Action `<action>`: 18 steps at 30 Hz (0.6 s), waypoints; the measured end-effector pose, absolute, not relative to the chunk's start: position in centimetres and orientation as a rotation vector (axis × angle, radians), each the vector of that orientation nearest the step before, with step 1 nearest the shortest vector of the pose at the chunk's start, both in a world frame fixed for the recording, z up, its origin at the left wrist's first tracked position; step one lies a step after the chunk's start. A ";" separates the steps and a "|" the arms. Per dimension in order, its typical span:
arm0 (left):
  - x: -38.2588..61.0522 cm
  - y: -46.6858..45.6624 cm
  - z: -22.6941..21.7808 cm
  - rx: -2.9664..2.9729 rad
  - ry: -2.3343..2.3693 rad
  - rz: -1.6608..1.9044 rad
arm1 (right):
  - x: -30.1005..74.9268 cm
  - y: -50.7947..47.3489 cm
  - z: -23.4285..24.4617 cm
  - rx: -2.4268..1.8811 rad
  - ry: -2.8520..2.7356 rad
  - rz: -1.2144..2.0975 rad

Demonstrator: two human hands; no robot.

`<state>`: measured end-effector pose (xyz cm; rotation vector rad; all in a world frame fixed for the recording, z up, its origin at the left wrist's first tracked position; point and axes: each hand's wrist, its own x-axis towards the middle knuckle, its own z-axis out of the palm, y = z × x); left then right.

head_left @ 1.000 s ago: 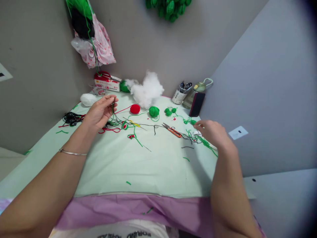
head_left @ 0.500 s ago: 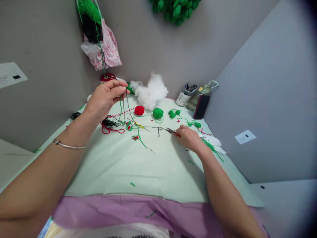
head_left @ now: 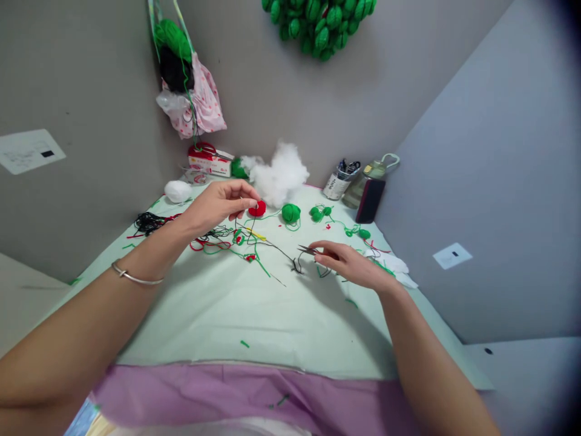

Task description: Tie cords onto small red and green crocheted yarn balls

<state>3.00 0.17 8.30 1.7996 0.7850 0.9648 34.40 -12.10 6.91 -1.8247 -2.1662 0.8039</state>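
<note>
One length of black yarn (head_left: 275, 246) runs over the middle of the counter (head_left: 236, 327), from below the left hand (head_left: 222, 204) to a small tangle (head_left: 296, 265) just below the scissors (head_left: 308, 250).

Left hand: thumb and fingertips pinched together on black yarn, dark strands hanging beneath. Continuity with the length on the counter cannot be traced.

Right hand (head_left: 347, 263): fingers closed around the scissors, handles mostly covered, blades pointing left and apparently slightly apart.

Handling, as judged. Yarn: very light, limp, not fragile; liable to snag on the nearby red loops (head_left: 211, 245) and crocheted pieces (head_left: 250, 258). Grip between thumb and forefinger tips; a whole-palm hold gives little control. Maintain tension, since slack yarn can fold between blades. Scissors: stiff, fairly light, smooth; hold by the handles, clear of the edges. Red ball (head_left: 257, 209), beside the left fingertips: soft, may roll if brushed.
</note>
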 end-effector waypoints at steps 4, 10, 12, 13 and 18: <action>3.4 -0.1 8.1 1.802 0.815 1.051 | 34.8 -12.3 7.5 -2.202 -2.356 0.353; 3.2 0.1 8.0 1.654 0.852 1.295 | 37.2 -12.9 8.7 -2.334 -2.359 0.287; 3.2 0.0 7.9 1.604 0.836 1.311 | 37.7 -13.1 9.1 -2.329 -2.358 0.340; 3.3 -0.1 7.8 1.592 0.828 1.297 | 37.8 -13.2 9.3 -2.317 -2.342 0.375; 3.5 -0.5 7.4 1.604 0.800 1.173 | 37.5 -13.4 10.4 -2.192 -2.261 0.563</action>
